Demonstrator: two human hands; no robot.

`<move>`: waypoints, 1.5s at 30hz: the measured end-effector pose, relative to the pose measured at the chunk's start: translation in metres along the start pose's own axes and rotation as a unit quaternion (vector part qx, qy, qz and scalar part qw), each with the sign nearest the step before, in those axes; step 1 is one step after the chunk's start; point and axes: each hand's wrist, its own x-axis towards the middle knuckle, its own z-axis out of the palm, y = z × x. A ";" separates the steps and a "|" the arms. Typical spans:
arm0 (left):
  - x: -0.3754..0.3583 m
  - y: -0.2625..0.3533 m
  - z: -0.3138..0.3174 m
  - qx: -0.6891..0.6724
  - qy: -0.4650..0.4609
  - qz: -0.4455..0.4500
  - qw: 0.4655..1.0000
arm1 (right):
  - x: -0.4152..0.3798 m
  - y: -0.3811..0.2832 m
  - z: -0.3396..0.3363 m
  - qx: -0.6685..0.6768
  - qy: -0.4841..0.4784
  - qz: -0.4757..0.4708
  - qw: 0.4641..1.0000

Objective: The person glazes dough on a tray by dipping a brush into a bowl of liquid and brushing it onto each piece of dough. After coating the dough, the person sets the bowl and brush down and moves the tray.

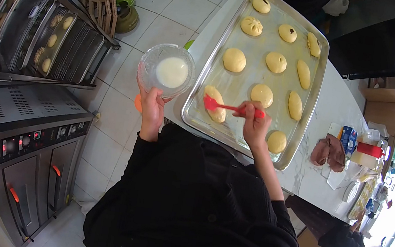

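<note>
My left hand (153, 108) holds a clear glass bowl (146, 71) with whitish liquid in it, beside the left edge of a metal tray (210, 130). In my right hand (255, 127) is the handle of a red brush (225, 107). The brush's head touches the upper left part of an elongated dough piece (217, 114) at the tray's near left. Several round and oval dough pieces lie spread over the tray. Closest to my right hand are a shiny round piece (262, 94) above it and another round piece (277, 142) at the lower right.
The tray rests on a marbled table (297, 176). Right of it lie a brown cloth (329, 152), a blue packet (348, 139) and a red-banded container (370, 150). An oven (40, 151) and a rack with trays (56, 41) stand on the left.
</note>
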 end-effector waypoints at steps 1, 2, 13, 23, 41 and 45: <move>0.000 -0.001 -0.001 0.000 0.000 0.000 1.000 | -0.005 -0.003 -0.007 -0.021 -0.026 0.007 0.999; 0.000 -0.002 -0.003 0.000 0.000 0.000 1.000 | -0.010 -0.007 -0.016 -0.043 -0.051 0.013 0.998; 0.002 -0.004 -0.009 -0.002 0.004 0.003 1.000 | 0.009 -0.005 0.003 0.061 0.005 -0.030 0.998; 0.002 -0.003 -0.008 -0.002 0.004 0.009 1.000 | -0.003 -0.017 -0.035 -0.019 -0.049 0.074 0.996; 0.006 -0.003 -0.002 0.002 -0.002 -0.011 1.000 | -0.032 0.031 -0.066 0.131 0.184 0.160 0.961; 0.007 -0.003 0.001 0.009 -0.014 -0.014 1.000 | -0.026 0.024 -0.047 0.222 0.224 0.126 0.941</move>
